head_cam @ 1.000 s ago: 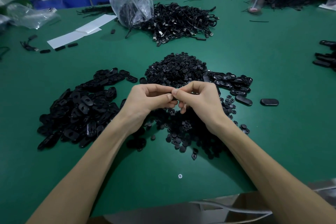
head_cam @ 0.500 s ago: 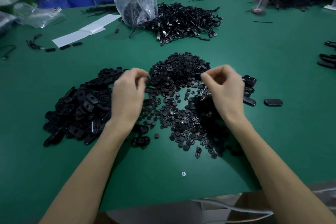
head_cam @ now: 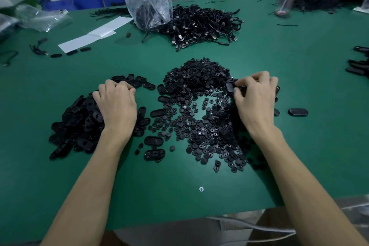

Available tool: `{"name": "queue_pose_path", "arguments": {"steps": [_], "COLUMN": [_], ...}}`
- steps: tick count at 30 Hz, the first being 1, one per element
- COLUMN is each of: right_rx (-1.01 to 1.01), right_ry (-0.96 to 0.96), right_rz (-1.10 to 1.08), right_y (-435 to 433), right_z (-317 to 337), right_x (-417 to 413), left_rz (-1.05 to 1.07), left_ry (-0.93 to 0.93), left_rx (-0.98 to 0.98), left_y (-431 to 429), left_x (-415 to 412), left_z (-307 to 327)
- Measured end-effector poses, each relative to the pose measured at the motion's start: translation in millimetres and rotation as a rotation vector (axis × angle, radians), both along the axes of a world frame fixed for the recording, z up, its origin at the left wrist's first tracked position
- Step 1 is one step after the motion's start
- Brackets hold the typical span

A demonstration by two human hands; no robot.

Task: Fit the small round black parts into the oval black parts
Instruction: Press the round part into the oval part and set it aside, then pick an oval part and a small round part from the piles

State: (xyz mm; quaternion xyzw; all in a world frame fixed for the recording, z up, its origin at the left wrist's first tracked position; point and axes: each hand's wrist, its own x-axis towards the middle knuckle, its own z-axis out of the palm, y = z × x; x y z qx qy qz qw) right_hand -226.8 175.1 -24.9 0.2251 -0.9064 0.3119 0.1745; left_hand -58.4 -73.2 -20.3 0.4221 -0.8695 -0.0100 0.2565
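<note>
Centre-left, the left hand [head_cam: 116,106] is curling into the oval parts [head_cam: 79,122], likely fetching one, grip hidden, while the right hand [head_cam: 255,98] is pinching a black piece [head_cam: 229,87] beside the central round parts [head_cam: 199,84].

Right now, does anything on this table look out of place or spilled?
One oval part lies alone on the green table, right of the round-parts pile and far from the oval pile. Nothing looks damaged.
</note>
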Motion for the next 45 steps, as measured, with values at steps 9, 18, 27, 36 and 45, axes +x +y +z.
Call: {"name": "queue_pose_path", "arguments": {"steps": [9, 18, 27, 36, 45], "right_rx": [0.058, 0.085, -0.007, -0.491, -0.800], "right_ry": [-0.145, -0.094, -0.088, -0.456, -0.834], "right_rz": [0.438, 0.445, 0.412, 0.565, 0.722], "right_y": [-18, -23, -23, -23, -21], "right_z": [-7, -9, -9, 1, 7], "right_x": [17, 21, 21, 27, 32], "left_rz": [-0.608, -0.822, -0.846, -0.810, -0.757], "left_ry": [0.308, 0.224, 0.293, 0.456, 0.582], "left_rx": [0.146, 0.089, 0.185, 0.673, 0.863], "left_y": [44, 66, 63, 72, 72], "left_x": [-16, -19, -19, -26, -31], "left_z": [6, 2, -2, -6, -12]}}
